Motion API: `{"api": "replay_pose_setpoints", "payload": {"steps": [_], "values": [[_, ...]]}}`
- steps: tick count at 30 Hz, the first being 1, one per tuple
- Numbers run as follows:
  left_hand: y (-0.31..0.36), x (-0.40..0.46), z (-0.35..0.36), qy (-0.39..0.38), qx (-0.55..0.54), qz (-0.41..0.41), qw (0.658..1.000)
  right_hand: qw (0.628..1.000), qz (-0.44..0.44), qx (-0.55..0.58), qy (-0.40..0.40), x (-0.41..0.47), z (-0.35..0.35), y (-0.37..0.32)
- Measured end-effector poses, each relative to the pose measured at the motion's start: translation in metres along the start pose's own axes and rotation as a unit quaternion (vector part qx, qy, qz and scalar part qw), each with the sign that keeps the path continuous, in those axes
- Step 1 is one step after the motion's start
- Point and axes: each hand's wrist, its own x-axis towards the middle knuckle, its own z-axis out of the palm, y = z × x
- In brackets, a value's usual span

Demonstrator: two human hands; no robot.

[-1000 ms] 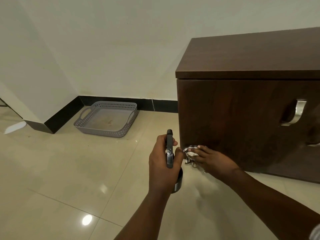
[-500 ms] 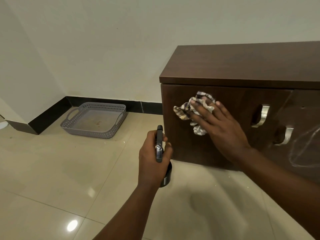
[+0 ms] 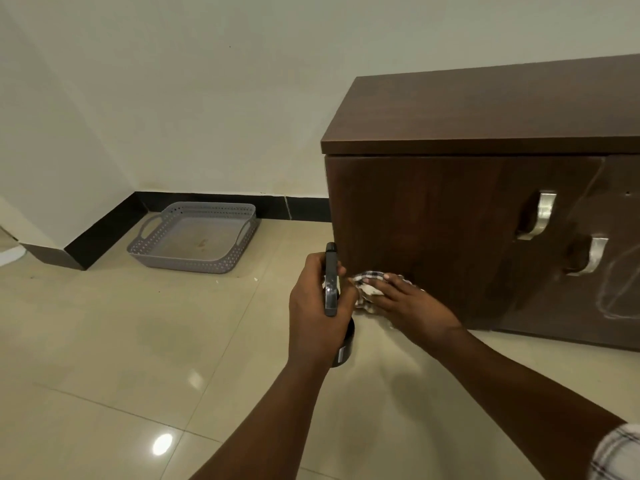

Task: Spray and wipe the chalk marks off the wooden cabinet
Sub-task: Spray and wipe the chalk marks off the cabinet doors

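Our right hand (image 3: 412,303) presses the checked cloth (image 3: 367,285) with flat fingers low on the left door of the wooden cabinet (image 3: 450,209), while our left hand (image 3: 317,306) grips the spray bottle (image 3: 331,282). We should keep firm, overlapping strokes, then move to the chalk marks (image 3: 620,289) left on the right door
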Motion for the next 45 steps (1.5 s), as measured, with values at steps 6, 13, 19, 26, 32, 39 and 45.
{"api": "replay_pose_setpoints", "payload": {"steps": [6, 13, 19, 26, 32, 39, 45], "values": [[0.001, 0.001, 0.005, -0.006, -0.009, -0.006, 1.000, 0.998, 0.023, 0.064, 0.008, -0.064, 0.025, 0.029], [0.018, -0.006, 0.032, -0.030, -0.032, 0.015, 0.999, 0.998, 0.064, 0.008, 0.023, -0.156, 0.010, 0.074], [0.048, -0.009, 0.060, -0.044, -0.049, 0.043, 0.997, 0.992, 0.084, -0.024, 0.094, -0.192, -0.038, 0.092], [0.074, -0.013, 0.082, -0.058, -0.064, 0.073, 0.994, 0.878, 0.358, 0.074, 0.309, -0.184, -0.108, 0.108], [0.075, -0.020, 0.083, -0.060, -0.060, 0.069, 0.994, 0.823, 0.422, 0.061, 0.376, -0.152, -0.120, 0.126], [0.068, -0.019, 0.077, -0.059, -0.056, 0.060, 0.995, 0.838, 0.463, 0.085, 0.276, -0.132, -0.086, 0.096], [0.063, -0.020, 0.071, -0.054, -0.044, 0.066, 0.995, 0.830, 0.476, 0.090, 0.277, -0.130, -0.088, 0.096]]}}
